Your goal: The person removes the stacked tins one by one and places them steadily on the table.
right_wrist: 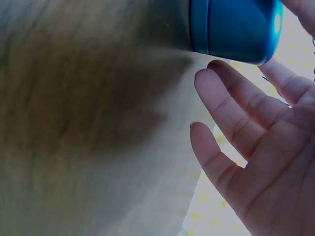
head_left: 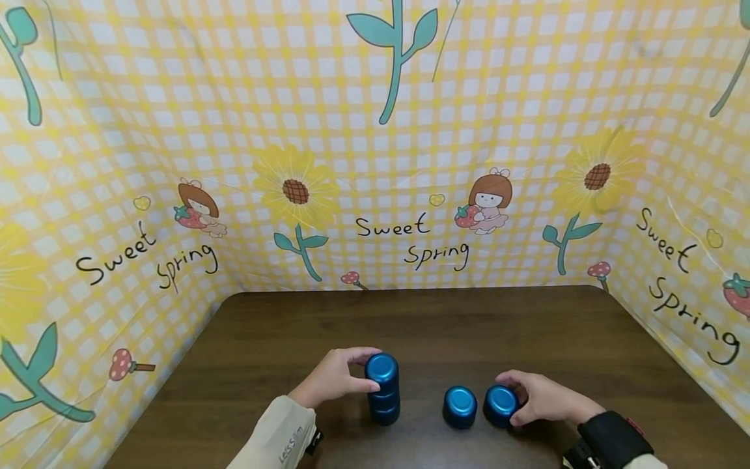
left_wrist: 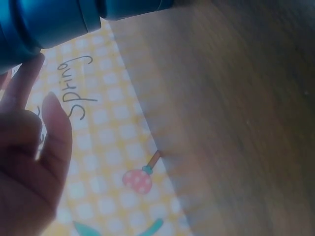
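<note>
My left hand [head_left: 336,376] pinches the top of an upright stack of shiny blue round tins [head_left: 383,397] between thumb and fingers. The left wrist view shows part of that blue stack [left_wrist: 54,24] at the upper left, its upper end against the fingers. On the right, my right hand [head_left: 547,396] grips a single blue tin [head_left: 500,405] by its sides, thumb in front and index finger behind. Seen from the right wrist, this tin [right_wrist: 241,29] stands on the table while the other fingers are spread beside it. Another blue tin [head_left: 459,407] stands just left of it, untouched.
A dark brown wooden table [head_left: 410,319] lies under everything. Yellow-and-white checked cloth [head_left: 398,169] with flowers, figures and lettering hangs along its back and both sides.
</note>
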Available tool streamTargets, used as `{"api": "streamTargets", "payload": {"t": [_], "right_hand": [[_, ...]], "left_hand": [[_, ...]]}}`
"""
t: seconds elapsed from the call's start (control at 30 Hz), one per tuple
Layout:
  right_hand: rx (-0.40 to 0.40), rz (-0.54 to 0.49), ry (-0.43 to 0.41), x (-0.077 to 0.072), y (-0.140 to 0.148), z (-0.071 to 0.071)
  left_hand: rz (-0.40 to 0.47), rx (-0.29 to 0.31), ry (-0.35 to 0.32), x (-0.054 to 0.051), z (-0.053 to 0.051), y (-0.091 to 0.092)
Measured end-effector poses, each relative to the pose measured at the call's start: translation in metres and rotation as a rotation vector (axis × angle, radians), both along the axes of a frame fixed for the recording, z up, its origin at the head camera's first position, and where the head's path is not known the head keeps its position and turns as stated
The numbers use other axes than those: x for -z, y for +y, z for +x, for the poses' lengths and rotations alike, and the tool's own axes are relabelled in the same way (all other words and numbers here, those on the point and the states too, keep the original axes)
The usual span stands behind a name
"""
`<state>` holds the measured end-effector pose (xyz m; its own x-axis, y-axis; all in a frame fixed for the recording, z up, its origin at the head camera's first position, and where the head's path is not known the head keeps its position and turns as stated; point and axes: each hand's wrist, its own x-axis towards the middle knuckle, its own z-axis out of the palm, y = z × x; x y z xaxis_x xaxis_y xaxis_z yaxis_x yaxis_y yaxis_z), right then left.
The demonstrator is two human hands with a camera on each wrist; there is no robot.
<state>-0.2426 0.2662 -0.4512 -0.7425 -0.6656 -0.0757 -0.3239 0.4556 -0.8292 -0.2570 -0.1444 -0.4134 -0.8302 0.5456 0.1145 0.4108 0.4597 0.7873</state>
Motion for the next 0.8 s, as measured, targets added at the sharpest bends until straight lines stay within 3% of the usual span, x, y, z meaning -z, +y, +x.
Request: {"api": "streamTargets", "payload": {"t": [0.23,0.53,0.8], "right_hand": [[0.001,0.011,0.004,-0.003,-0.002,0.000],[0.079,0.050,0.150,-0.024,-0.015,-0.008],[0.081,-0.003,0.186,-0.039,-0.047,-0.014]], "left_hand": [[-0.006,-0.001,0.009,0.001,0.000,0.000],[-0.032,-0.009,0.047,0.004,-0.001,-0.003],[-0.083,-0.040,0.020,0.008,-0.002,-0.008]]}}
